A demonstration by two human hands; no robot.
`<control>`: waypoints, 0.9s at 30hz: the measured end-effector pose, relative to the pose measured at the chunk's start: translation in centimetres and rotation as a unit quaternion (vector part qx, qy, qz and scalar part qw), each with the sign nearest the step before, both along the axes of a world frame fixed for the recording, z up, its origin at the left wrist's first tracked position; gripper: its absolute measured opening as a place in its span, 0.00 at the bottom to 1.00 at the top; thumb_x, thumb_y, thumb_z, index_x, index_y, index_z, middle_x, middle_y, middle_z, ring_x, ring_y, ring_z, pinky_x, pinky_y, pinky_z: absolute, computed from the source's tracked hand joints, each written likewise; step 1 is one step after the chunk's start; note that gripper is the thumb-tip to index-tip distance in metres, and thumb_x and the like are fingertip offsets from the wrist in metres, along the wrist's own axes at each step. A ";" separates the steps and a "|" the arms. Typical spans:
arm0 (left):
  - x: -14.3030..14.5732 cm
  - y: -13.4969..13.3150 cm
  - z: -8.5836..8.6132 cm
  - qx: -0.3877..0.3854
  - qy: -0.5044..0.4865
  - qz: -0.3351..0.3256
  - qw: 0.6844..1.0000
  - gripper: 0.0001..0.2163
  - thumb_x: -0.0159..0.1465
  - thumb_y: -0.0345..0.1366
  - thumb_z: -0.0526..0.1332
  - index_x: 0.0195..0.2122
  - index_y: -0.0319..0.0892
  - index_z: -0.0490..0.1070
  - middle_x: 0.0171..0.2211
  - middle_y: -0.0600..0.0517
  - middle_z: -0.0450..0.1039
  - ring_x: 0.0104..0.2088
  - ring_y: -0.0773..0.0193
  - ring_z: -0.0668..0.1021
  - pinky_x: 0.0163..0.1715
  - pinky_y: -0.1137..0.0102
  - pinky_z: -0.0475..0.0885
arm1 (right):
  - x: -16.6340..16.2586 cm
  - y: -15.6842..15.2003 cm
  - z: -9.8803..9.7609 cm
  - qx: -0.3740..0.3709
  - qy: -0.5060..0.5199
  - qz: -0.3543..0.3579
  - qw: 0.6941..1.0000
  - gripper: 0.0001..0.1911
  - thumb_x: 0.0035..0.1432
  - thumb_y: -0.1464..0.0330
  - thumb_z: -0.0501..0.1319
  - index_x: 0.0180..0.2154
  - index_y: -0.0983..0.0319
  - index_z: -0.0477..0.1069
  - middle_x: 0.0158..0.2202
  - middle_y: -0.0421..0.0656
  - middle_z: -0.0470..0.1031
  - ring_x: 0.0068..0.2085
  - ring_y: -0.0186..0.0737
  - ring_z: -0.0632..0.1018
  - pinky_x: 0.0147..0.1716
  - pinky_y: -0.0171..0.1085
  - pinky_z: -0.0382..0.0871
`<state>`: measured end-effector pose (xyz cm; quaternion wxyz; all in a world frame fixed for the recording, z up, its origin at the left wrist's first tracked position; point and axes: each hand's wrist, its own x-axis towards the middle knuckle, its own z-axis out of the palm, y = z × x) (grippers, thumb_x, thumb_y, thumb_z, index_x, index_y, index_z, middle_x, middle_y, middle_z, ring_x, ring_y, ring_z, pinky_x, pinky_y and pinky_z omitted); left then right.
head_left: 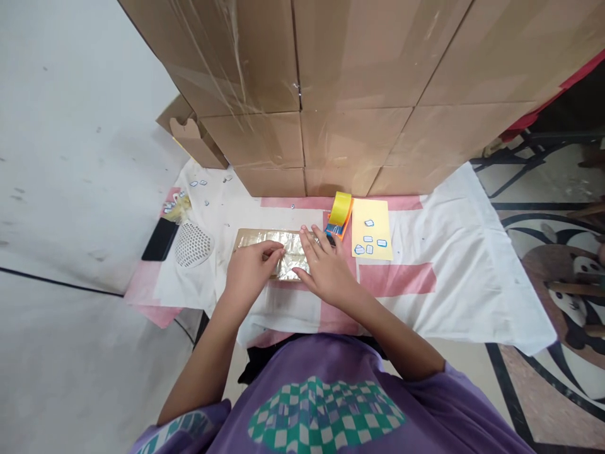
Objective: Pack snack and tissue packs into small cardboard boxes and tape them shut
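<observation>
A shiny silver-gold foil packet [288,247] lies on a brown cardboard sheet [246,236] in the middle of a cloth-covered low table [454,252]. My left hand [250,268] rests on the packet's left part, fingers curled and pinching its near edge. My right hand [326,265] lies flat on the packet's right end, fingers stretched out and pressing down. A yellow tape roll in an orange dispenser [340,214] stands just beyond my right hand.
A yellow sheet [372,217] with small blue-edged stickers lies right of the dispenser. A white perforated round object [193,244] and a black phone [161,239] sit at the left. Stacked cardboard boxes [331,94] wall off the back. Patterned floor at right.
</observation>
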<state>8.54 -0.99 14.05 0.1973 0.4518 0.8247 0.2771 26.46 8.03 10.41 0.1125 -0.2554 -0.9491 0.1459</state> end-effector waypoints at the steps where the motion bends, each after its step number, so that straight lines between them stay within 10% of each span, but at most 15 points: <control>1: 0.1 0.1 0.2 -0.010 0.019 -0.009 1.000 0.10 0.65 0.43 0.63 0.39 0.49 0.84 0.35 0.50 0.85 0.36 0.53 0.84 0.37 0.64 0.72 | 0.0 0.0 0.0 -0.001 0.001 0.000 1.000 0.39 0.74 0.53 0.51 0.76 0.68 0.46 0.77 0.54 0.53 0.76 0.61 0.54 0.71 0.67 0.50; 11: 0.4 0.3 0.7 -0.089 0.201 0.070 0.973 0.26 0.62 0.53 0.69 0.54 0.42 0.72 0.36 0.41 0.82 0.32 0.45 0.82 0.33 0.61 0.69 | 0.0 -0.1 -0.4 -0.019 0.026 -0.005 0.999 0.41 0.73 0.55 0.52 0.76 0.68 0.43 0.76 0.56 0.55 0.76 0.62 0.54 0.70 0.68 0.49; 15: 1.0 -1.4 -0.5 0.060 0.259 -0.116 0.957 0.11 0.70 0.45 0.62 0.46 0.43 0.76 0.45 0.42 0.83 0.46 0.48 0.83 0.49 0.56 0.72 | 0.1 0.1 -0.5 -0.032 0.028 -0.006 0.999 0.40 0.73 0.55 0.52 0.76 0.69 0.44 0.76 0.56 0.55 0.76 0.61 0.54 0.70 0.67 0.50; 18: 1.9 -3.7 -2.5 0.139 0.263 -0.270 0.916 0.17 0.73 0.40 0.60 0.61 0.44 0.72 0.60 0.43 0.78 0.61 0.51 0.78 0.61 0.57 0.68 | 0.2 0.3 -0.3 -0.045 0.026 -0.005 0.999 0.40 0.72 0.57 0.52 0.76 0.69 0.44 0.76 0.56 0.54 0.76 0.60 0.54 0.70 0.66 0.50; 27: 1.4 -6.9 -5.9 0.231 0.266 -0.210 0.912 0.22 0.69 0.29 0.64 0.64 0.49 0.72 0.59 0.45 0.79 0.60 0.52 0.80 0.61 0.59 0.71 | 1.6 1.9 -1.4 -0.090 0.155 0.011 0.984 0.31 0.73 0.57 0.55 0.71 0.59 0.58 0.72 0.49 0.66 0.73 0.48 0.62 0.71 0.55 0.53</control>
